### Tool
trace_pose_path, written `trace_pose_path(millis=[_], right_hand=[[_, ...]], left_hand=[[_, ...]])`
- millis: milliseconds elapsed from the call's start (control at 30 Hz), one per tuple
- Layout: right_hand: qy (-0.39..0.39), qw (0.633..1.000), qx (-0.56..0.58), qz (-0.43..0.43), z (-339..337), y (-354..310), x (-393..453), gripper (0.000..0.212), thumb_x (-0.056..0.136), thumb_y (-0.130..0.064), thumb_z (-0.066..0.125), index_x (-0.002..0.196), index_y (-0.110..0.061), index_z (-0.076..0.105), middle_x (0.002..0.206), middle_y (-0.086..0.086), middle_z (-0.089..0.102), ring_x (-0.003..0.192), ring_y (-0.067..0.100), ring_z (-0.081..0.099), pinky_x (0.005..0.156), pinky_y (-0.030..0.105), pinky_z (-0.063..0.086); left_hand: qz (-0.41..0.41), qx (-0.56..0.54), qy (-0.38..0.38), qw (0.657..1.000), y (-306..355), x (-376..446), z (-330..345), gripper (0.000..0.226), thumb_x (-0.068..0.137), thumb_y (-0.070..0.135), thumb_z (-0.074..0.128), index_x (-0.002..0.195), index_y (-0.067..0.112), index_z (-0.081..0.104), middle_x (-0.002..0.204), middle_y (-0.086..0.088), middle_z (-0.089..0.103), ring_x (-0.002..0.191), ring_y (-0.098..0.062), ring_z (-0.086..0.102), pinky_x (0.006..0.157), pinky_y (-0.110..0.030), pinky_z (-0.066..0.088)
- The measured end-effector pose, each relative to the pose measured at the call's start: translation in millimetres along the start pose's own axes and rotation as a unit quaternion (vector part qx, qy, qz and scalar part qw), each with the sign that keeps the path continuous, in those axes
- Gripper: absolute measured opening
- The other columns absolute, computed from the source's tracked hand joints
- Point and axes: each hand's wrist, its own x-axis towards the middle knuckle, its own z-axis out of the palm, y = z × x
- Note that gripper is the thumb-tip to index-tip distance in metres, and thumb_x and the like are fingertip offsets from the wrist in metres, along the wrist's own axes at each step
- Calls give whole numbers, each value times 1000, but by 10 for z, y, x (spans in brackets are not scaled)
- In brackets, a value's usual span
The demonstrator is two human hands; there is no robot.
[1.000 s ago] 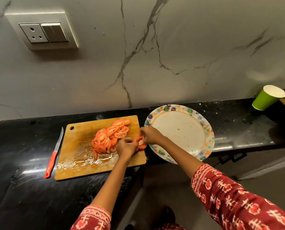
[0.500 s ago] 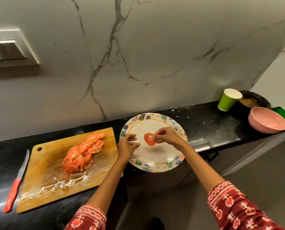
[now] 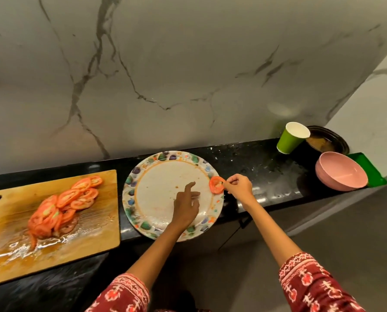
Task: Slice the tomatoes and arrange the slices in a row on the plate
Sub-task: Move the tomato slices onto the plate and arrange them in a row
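Your right hand [image 3: 237,188] pinches one tomato slice [image 3: 216,185] at the plate [image 3: 143,221]'s right edge; your left hand [image 3: 185,206] hovers relaxed, index finger extended.

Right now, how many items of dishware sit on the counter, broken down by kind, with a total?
Plates: 1, the patterned plate
Cups: 1, the green paper cup
Bowls: 1, the pink bowl
Dark dishes: 1, the dark dish behind the bowl
Total: 4
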Motion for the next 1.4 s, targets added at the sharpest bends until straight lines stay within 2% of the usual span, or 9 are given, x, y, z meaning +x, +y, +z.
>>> trace_pose_path(millis=[100,200,300,467,633,833,967,1100,1400], right_hand=[[-23,998,53,7,-41,51,23,19,77,-18,75,81,-6,61,73,3,62,61,11,60,50,14,49],[-36,998,57,10,-65,84,77,9,78,-9,73,77,-9,64,69,1,64,62,13,61,63,26,54],[-38,998,48,4,-65,83,136,7,79,-9,71,77,-10,65,72,2,65,65,15,62,64,25,53],[81,993,30,-75,-25,-48,70,14,86,-19,65,87,-4,63,78,0,60,68,8,53,62,17,45],[74,985,40,-149,139,-158,-48,7,84,-14,66,85,-9,62,77,0,61,70,13,57,65,26,49],[0,977,33,-210,853,-441,-505,23,83,-13,69,101,-6,58,84,2,60,72,13,56,60,10,41],[-68,969,7,-238,1346,-898,-739,29,81,-15,70,104,-5,56,84,1,59,70,16,56,65,22,45],[-115,963,-14,-245,1945,-1254,-1041,20,82,-4,61,102,-1,58,87,13,65,78,24,61,73,34,47],[-179,965,-49,-184,2760,-1687,-1231,26,89,-15,56,111,-1,54,104,17,62,98,27,58,75,30,42]], left_hand=[[-33,27,-14,999,193,64,146,62,86,3,45,141,22,24,120,2,62,120,-18,44,102,-37,24],[-47,42,-29,998,301,120,240,64,87,3,44,143,21,19,124,1,60,126,-20,39,103,-39,21],[-43,61,-28,997,320,151,261,63,88,5,44,143,20,19,123,0,61,126,-21,40,102,-39,22],[-18,101,17,995,306,137,128,55,88,13,49,138,22,28,123,3,60,122,-19,41,99,-35,23],[50,64,111,991,122,17,-195,44,87,1,46,127,19,47,114,2,64,114,-19,47,97,-33,28],[34,105,240,964,-479,-397,-1312,30,82,-2,54,107,12,63,104,-6,67,102,-25,55,86,-33,40],[-40,124,310,942,-917,-724,-2340,27,82,0,56,104,11,66,103,-9,65,101,-25,57,84,-29,41],[-78,69,293,950,-1289,-1069,-2855,23,82,1,60,101,14,66,101,-7,67,95,-22,63,83,-41,52],[-96,20,305,947,-1687,-1327,-3094,26,82,-4,59,103,11,67,100,-3,68,90,-16,64,78,-30,53]])
